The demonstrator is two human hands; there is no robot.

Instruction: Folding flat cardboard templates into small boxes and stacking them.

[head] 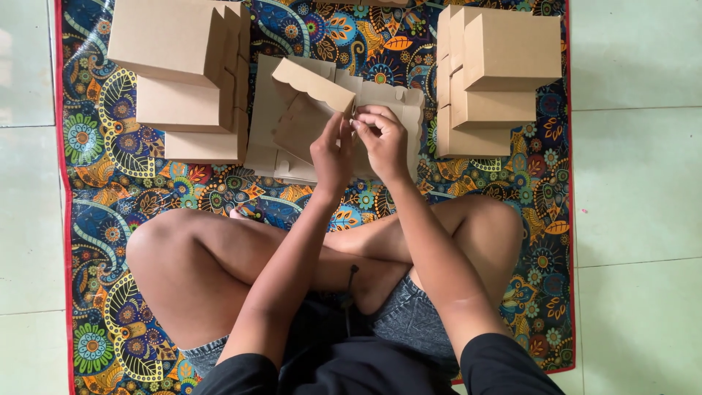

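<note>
Nearest the camera: crossed bare legs [241, 271] in grey shorts, person seated on a patterned mat [110, 197] w/ paisley and flower print, pale tiled floor [636, 183] on both sides.

Both forearms reach fwd to a half-folded cardboard box [307, 95], held up just above the mat btwn the two piles. Left hand [333, 153] has fingers pressed together, pinching the box's flap edge from the left side; right hand [382, 139] curls in from the right, thumb and forefinger nipped on the same edge near the flap's corner (exact tab under the fingertips is hidden). Hands nearly touching each other.

Under the box lies a stack of flat unfolded blanks [274, 146], scalloped edges showing.

Further out: finished boxes in a left stack [183, 80], stepped and leaning a bit, and a right stack [497, 73], tidier.

Risks, as I judge it: thin card could crease or tear at the tab if pushed in crooked; the flap may spring open if the pinch slips; left stack sits close, so an elbow or the box swinging wide could knock it over
</note>
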